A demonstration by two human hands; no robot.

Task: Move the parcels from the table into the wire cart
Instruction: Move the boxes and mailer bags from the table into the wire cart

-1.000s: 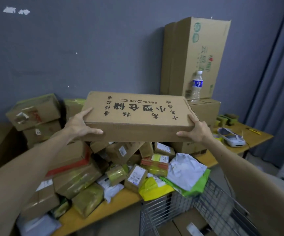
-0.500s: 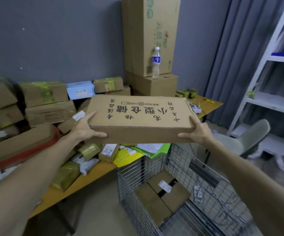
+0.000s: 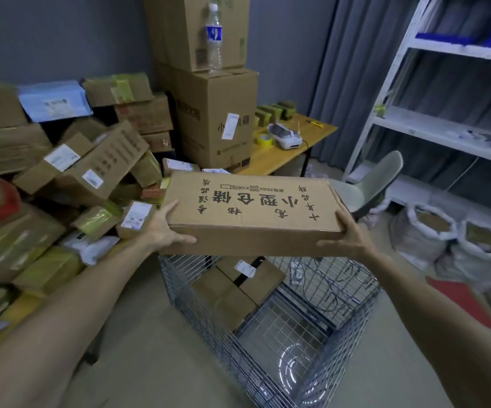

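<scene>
I hold a long flat cardboard box (image 3: 253, 210) with black printed characters level in the air, above the far end of the wire cart (image 3: 312, 346). My left hand (image 3: 162, 228) grips its left end, thumb on the front face. My right hand (image 3: 347, 240) grips its right end. Inside the cart lie two brown boxes (image 3: 238, 290), one with a white label. A heap of parcels (image 3: 70, 184) covers the yellow table (image 3: 291, 151) at the left.
Tall stacked cartons (image 3: 215, 113) with a water bottle (image 3: 214, 36) stand at the back. A white device (image 3: 285, 136) and a tape roll lie on the table's right end. A white shelf rack (image 3: 444, 125), a pale chair (image 3: 370, 184) and filled sacks (image 3: 456, 242) stand to the right.
The box has come away from over the parcel heap, moved right and dropped lower, and now hangs over the cart. My view has turned right and down with it.
</scene>
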